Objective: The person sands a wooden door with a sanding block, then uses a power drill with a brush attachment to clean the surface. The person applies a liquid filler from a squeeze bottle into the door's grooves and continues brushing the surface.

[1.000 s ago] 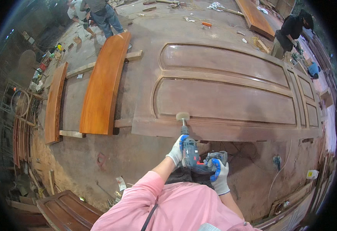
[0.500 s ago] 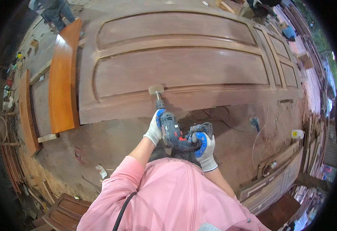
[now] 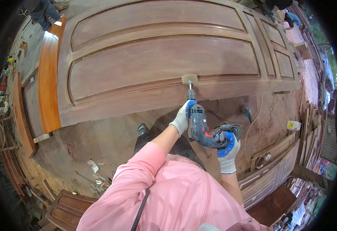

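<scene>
- In the head view, the dark grey-blue plastic power drill (image 3: pixel 198 125) is in front of the person's body, nose pointing away toward the far side.
- The left hand (image 3: pixel 181 120), in a grey knit glove with blue coating, is wrapped around the drill's front casing, just behind the chuck (image 3: pixel 191 94).
- The right hand (image 3: pixel 227 153), gloved alike, is clamped on the rear handle, right of the body.
- At the far tip, a pale round pad (image 3: pixel 189 79) meets the near moulding of a wide brown panelled wooden door (image 3: pixel 157 63); firm contact is hard to confirm.
- A glossy orange-brown wooden board (image 3: pixel 48 88) lies left of the door.
- The drill probably handles as stiff, fairly heavy and nose-led, liable to twist; its dusty casing may be slick, though coated palms should help. Best holds: rear handle and front casing, fingers clear of the chuck.
- The pad looks soft; the door seems rigid and weighty, its raised moulding easiest to mar.
</scene>
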### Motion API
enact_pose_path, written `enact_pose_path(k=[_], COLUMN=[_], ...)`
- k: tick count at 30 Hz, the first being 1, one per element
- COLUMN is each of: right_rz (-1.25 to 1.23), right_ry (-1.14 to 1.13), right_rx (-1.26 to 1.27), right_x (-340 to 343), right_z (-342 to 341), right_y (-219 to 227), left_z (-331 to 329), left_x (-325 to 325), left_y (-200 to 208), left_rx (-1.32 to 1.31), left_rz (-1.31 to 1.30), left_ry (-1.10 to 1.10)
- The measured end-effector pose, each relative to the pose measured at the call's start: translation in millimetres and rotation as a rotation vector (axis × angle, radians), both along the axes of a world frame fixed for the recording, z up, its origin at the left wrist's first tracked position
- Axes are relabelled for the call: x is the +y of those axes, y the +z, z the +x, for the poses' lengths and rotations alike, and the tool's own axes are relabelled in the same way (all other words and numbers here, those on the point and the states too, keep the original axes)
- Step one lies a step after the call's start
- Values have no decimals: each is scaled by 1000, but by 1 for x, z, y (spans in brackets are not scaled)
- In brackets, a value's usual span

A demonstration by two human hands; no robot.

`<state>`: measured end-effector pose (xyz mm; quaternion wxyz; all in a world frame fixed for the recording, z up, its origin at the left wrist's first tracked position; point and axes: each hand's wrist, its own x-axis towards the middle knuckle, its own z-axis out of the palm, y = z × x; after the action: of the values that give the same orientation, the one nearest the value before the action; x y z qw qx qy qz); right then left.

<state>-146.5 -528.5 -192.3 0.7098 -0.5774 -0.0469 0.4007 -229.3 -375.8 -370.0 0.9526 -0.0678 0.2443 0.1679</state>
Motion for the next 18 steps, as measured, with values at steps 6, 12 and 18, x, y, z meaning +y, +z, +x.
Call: enact_pose_path(k=[6, 12, 18], right_rz=[-53, -106, -4], right_ry=[69, 295, 485], right_rx=[24, 70, 107], right_x=[11, 41, 72], right_z=[-22, -99, -176], right_y=[15, -19, -51], left_z=[-45, -169, -276], left_x=[1, 10, 32], left_y=[24, -17, -34], left_rx=[-57, 104, 308], left_rz=[-61, 63, 151], left_ry=[63, 316, 342])
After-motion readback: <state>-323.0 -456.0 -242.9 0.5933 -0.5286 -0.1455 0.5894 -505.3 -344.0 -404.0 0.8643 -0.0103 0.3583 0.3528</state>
